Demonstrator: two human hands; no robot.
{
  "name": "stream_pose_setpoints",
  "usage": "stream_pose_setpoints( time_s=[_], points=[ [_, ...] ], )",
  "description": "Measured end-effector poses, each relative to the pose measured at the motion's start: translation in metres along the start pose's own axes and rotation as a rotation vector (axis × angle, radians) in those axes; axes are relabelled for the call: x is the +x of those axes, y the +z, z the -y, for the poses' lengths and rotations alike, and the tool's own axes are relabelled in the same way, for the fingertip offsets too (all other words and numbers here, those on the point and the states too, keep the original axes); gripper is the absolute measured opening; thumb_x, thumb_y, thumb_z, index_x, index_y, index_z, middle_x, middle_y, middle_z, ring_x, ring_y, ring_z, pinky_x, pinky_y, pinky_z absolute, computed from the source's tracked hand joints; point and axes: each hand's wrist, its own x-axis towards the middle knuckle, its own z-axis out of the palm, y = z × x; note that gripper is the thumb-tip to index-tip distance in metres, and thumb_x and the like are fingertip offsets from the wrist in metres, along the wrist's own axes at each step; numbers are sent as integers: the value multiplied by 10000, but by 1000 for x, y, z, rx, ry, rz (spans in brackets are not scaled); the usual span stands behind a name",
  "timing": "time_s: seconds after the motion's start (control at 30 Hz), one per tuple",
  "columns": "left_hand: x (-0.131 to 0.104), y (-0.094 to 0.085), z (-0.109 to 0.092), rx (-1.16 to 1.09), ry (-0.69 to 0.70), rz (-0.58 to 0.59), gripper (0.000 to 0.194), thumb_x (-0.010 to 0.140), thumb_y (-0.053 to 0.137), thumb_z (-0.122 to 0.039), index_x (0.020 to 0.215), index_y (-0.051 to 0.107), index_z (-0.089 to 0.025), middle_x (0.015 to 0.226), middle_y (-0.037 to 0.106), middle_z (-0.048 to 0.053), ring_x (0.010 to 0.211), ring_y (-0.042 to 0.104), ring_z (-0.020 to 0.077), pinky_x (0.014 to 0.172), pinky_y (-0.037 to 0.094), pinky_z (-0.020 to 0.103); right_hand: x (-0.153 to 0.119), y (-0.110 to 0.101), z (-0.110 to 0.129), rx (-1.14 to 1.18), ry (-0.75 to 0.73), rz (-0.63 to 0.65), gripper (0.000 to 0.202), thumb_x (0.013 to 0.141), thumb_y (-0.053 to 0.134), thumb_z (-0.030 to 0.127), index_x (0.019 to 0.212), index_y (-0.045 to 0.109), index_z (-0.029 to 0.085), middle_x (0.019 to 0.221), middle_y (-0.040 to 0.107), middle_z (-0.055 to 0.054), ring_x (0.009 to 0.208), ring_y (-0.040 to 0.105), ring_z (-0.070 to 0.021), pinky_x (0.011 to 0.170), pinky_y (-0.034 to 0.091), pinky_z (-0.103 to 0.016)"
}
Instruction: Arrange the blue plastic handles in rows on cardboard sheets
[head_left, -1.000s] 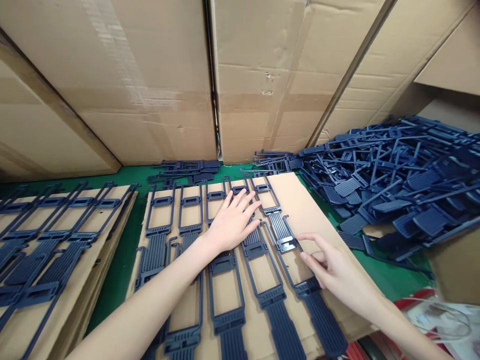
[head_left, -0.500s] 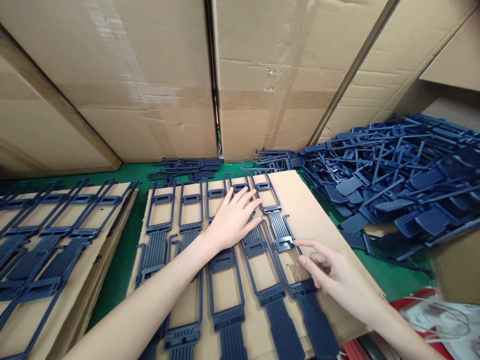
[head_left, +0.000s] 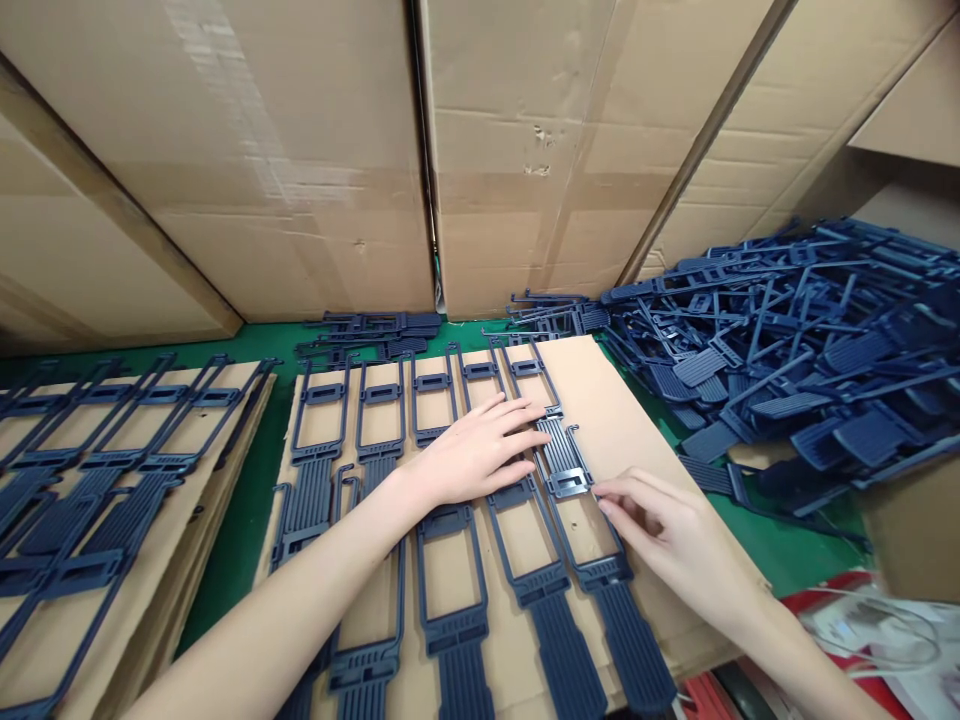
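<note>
Dark blue plastic frames with ribbed paddle ends and slotted crosspieces lie in overlapping rows on a cardboard sheet. My left hand rests palm down across the middle of the rows, its fingers stretched out toward the right-hand frames and hiding parts of those beneath. My right hand pinches the side rail of the rightmost near frame between thumb and forefinger, beside its shiny crosspiece. That frame lies flat, its ribbed paddle toward me.
A second cardboard stack with more frames stands at left. Loose frames form a large heap at right, with smaller piles behind. Tall cardboard boxes wall off the back of the green table. A plastic bag lies lower right.
My left hand has slid slightly right and toward me, uncovering a far crosspiece. The fingers of my right hand have closed together at the rightmost frame's rail.
</note>
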Motion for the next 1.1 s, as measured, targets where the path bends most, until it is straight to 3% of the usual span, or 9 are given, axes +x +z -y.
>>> stream_pose_setpoints(
  time_s=[0.2, 0.4, 0.57, 0.7, 1.1],
  points=[
    [0, 1, 2, -11, 0, 19, 349, 974, 452, -330, 1270, 570, -188, 1488, 437, 92, 1396, 355, 250, 1173, 255, 459, -1, 0, -2, 4, 20, 23, 189, 954, 479, 256, 960, 662, 209, 740, 571, 3, 584, 520, -114, 569, 448, -237],
    [0, 0, 1, -22, -22, 25, 369, 969, 453, -316, 1309, 536, -201, 1492, 432, 87, 1402, 348, 246, 1174, 253, 458, 2, 0, 1, 20, 5, 46, 229, 970, 435, 270, 975, 655, 209, 859, 617, -32, 660, 572, -129, 629, 492, -256],
    [-1, 0, 0, -2, -86, -5, 476, 955, 471, -394, 1390, 444, -203, 1526, 364, 130, 1428, 296, 263, 1172, 235, 486, 5, 1, -1, 4, -57, 3, 223, 962, 441, 273, 977, 658, 220, 1019, 639, -80, 889, 637, -190, 800, 537, -330],
    [-1, 2, 0, 28, -164, 8, 599, 935, 481, -482, 1438, 372, -176, 1530, 339, 170, 1444, 254, 288, 1176, 200, 505, 5, 7, -9, -33, -150, -27, 207, 938, 486, 244, 1069, 646, 248, 1232, 584, -85, 1166, 560, -225, 986, 481, -394],
    [-2, 1, 0, 26, -182, 57, 605, 946, 450, -502, 1445, 372, -168, 1555, 278, 189, 1459, 206, 298, 1175, 208, 484, 3, 13, -14, -45, -159, -8, 215, 943, 475, 224, 1087, 634, 241, 1279, 546, -101, 1228, 521, -233, 1020, 463, -420]
  ],
)
